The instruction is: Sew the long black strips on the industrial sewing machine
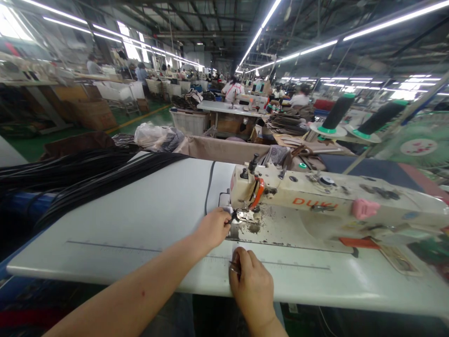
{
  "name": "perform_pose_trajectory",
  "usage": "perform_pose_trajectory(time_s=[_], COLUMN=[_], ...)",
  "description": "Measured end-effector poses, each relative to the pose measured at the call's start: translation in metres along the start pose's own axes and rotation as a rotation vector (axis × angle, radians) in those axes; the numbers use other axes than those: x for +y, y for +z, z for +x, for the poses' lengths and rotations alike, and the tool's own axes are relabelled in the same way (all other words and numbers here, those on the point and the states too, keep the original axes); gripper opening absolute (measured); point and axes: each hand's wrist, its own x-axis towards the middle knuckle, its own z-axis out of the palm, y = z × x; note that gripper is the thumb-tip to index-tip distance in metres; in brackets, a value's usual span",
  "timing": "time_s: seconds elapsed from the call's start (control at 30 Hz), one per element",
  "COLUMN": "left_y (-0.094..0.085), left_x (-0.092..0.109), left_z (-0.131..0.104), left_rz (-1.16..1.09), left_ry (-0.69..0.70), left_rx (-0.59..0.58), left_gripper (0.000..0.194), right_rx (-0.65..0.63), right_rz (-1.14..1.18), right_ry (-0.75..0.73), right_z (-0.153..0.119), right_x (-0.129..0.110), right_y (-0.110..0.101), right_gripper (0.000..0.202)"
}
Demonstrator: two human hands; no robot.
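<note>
My left hand (214, 227) is closed in a pinch beside the needle area of a sewing machine (280, 187). A thin black strip (209, 187) runs across the white table (122, 210) and passes behind that hand; its dark end shows at the fingertips, by the presser foot (245, 216). Close to the table's front edge, my right hand (253, 276) is curled round a small metal tool (234, 267) with a pointed tip. Most of this tool is hidden in the fingers, so its exact kind is unclear.
A thick bundle of black strips (105, 185) lies over the table's left side. Large thread cones (338, 112) stand at the right, near a green fan (417, 145). Beyond the table is a fabric-lined bin (224, 149). People work at machines farther back.
</note>
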Motion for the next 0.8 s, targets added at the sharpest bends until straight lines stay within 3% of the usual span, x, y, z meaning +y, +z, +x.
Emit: perform_pose_trajectory(time_s=[0.33,0.47,0.6,0.8], left_y=[0.012,0.016,0.008,-0.004], left_x=[0.013,0.019,0.026,0.034], left_z=[-0.004,-0.005,-0.007,-0.025], left_rz=[-0.076,-0.071,0.023,0.174], left_ry=[-0.125,-0.145,-0.115,-0.042], left_rx=[-0.052,-0.064,-0.11,-0.288], left_gripper=[0.017,0.016,0.022,0.043], right_rx=[0.067,-0.004,-0.024,-0.072], right_rz=[0.021,0.023,0.07,0.325], right_ry=[0.019,0.025,0.05,0.05], right_z=[-0.003,-0.003,-0.002,0.0], right_x=[0.001,0.0,-0.001,0.007], right_y=[0.009,0.005,-0.003,-0.014], right_gripper=[0.023,0.026,0.024,0.024])
